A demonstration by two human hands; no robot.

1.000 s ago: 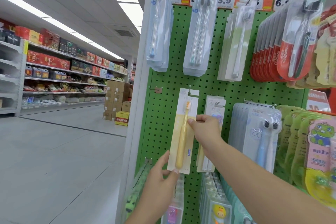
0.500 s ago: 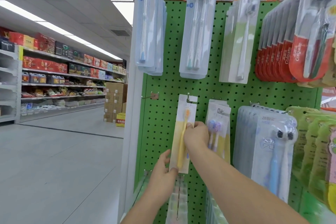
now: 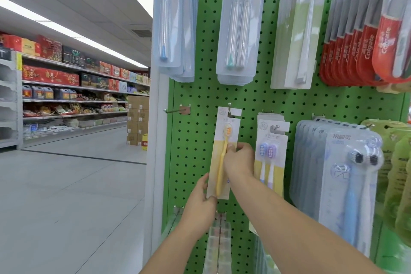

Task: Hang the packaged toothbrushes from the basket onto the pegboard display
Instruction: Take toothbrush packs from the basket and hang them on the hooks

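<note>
- On the peg (image 3: 229, 109) in the middle row of the green pegboard (image 3: 200, 140), the yellow toothbrush pack (image 3: 222, 162) I am working on sits with its hanging hole over the hook; the peg tip shows above the card's top edge, so I judge it threaded on, though not yet pushed back and let go.
- Both my hands hold that card. My right hand (image 3: 239, 160) has its fingers curled around the right edge at mid-height, thumb lying on the front beside the yellow handle.
- My left hand (image 3: 200, 202) pinches the lower left corner, thumb up along the left edge and the other fingers tucked under the bottom.
- Just right of it hangs a purple twin-brush pack (image 3: 270, 158) on its own hook, near my right wrist but apart from the card I hold.
- Just left, a bare hook (image 3: 175, 110) juts from the board with nothing on it, so at least one spot looks open for stock.
- Farther right and above, the rows are filled: blue-brush packs (image 3: 347, 184) and red Colgate packs (image 3: 355, 51).
- As for progress, this one pack is nearly done: only settling and release remain. The basket is out of view, so I cannot tell how many packs are left.
</note>
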